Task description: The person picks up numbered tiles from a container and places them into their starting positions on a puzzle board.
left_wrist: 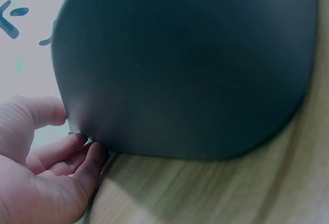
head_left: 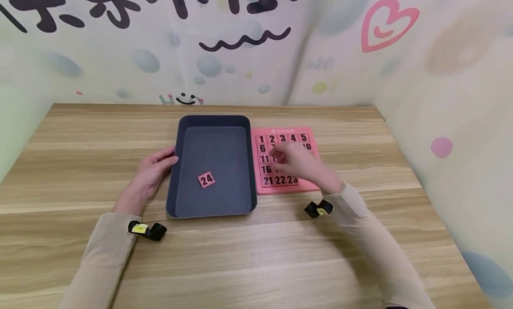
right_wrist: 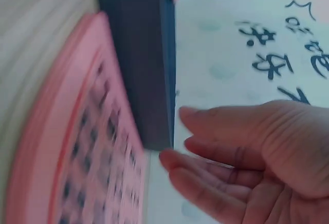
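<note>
A dark grey rectangular tray (head_left: 214, 142) sits on the table, with one pink number tile marked 24 (head_left: 206, 180) lying tilted inside it. My left hand (head_left: 150, 177) holds the tray's left side; in the left wrist view the thumb (left_wrist: 49, 111) meets the rim and the fingertips (left_wrist: 97, 154) are lower on the wall. A pink number board (head_left: 286, 189) lies against the tray's right side, its tiles showing 1 up to 23 in rows. Above the board hovers my right hand (head_left: 298, 160), fingers loosely bent and nothing between them. It hides several middle and right tiles.
The wood-grain table (head_left: 224, 264) stretches around the tray and board. A printed wall covering (head_left: 248, 82) rises behind the table's far edge, and another wall (head_left: 461, 180) stands on the right. Each sleeve carries a black wrist strap (head_left: 150, 231) with a yellow label.
</note>
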`<state>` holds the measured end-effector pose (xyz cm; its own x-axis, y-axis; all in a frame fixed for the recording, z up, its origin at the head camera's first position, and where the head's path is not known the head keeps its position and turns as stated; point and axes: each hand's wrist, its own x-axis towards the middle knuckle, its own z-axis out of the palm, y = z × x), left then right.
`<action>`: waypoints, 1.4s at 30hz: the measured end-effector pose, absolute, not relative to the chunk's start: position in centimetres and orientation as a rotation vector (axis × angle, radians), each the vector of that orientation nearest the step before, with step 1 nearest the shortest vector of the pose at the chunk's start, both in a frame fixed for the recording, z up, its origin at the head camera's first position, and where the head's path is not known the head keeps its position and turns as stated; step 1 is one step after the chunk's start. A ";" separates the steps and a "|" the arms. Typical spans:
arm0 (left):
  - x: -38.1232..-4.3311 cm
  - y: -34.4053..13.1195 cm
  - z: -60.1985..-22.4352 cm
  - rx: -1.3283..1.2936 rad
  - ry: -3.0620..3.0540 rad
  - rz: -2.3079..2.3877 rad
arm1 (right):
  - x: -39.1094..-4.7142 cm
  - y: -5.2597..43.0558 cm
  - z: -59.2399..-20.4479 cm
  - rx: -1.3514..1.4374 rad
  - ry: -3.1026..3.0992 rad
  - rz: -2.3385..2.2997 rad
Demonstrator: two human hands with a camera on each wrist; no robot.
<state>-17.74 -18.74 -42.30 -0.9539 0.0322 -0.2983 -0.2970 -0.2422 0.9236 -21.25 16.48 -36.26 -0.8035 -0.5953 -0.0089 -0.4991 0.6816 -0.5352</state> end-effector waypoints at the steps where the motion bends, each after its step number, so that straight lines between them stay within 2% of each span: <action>1: -17.7 -18.8 -42.3 -0.320 1.788 2.301 | -21.4 15.7 -36.0 -0.900 2.682 -0.808; 10: -17.7 -18.8 -42.3 -0.306 1.802 2.291 | -22.9 8.7 -36.6 -1.039 2.449 -0.919; 17: -17.7 -18.8 -42.3 -0.301 1.797 2.298 | -23.6 5.6 -37.6 -1.050 2.338 -0.951; 30: -17.8 -18.8 -42.5 -0.290 1.767 2.337 | -23.7 3.6 -39.4 -0.829 2.106 -1.073; 42: -17.8 -18.8 -42.3 -0.314 1.775 2.308 | -23.8 3.2 -39.7 -0.951 2.131 -0.884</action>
<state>-17.82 -18.76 -42.35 -0.9546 0.0382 -0.2953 -0.2952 -0.2507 0.9220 -23.78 3.20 -39.75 -0.5374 -0.7985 -0.2715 -0.3718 0.5132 -0.7736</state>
